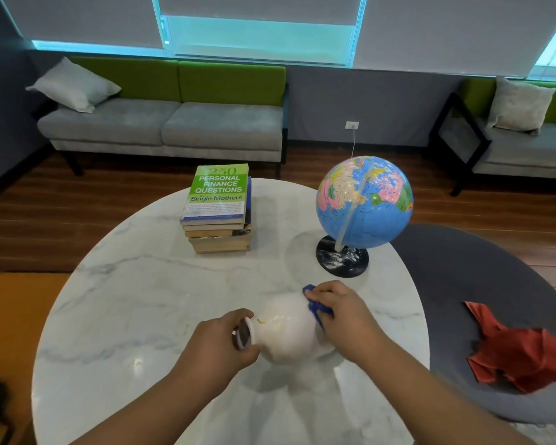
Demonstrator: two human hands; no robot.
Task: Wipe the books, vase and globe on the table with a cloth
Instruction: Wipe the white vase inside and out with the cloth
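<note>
Only the head view here, so it's one look down over the table [142, 300].

The vase [286, 335] is tipped right over on its side, around the middle of the table and closer to the near edge than the far one. Its long axis runs roughly left to right, with the mouth pointing left and the fat belly to the right. I can't tell if it's resting on the marble or held just off it. There's a shadow under it, but that doesn't settle it.

The left hand [222, 342] comes in from the near-left and has its fingers curled round the neck, right at the rim. The right hand [337, 313] comes in from the near-right. Its fingers are bunched down on the blue cloth [315, 306] and press it against the belly's far-right side. So the cloth hand is already on the surface it needs, and the vase body lies to its left and toward the near edge.

My guess is the next bit means dragging the cloth along that axis toward the neck, or the left hand rolling the vase to bring up a fresh side. With just the neck gripped, it could slip.

The books [219, 210] are stacked toward the far edge, left of centre. The globe [365, 200] stands at the far-right edge. Both are well apart from the hands.
</note>
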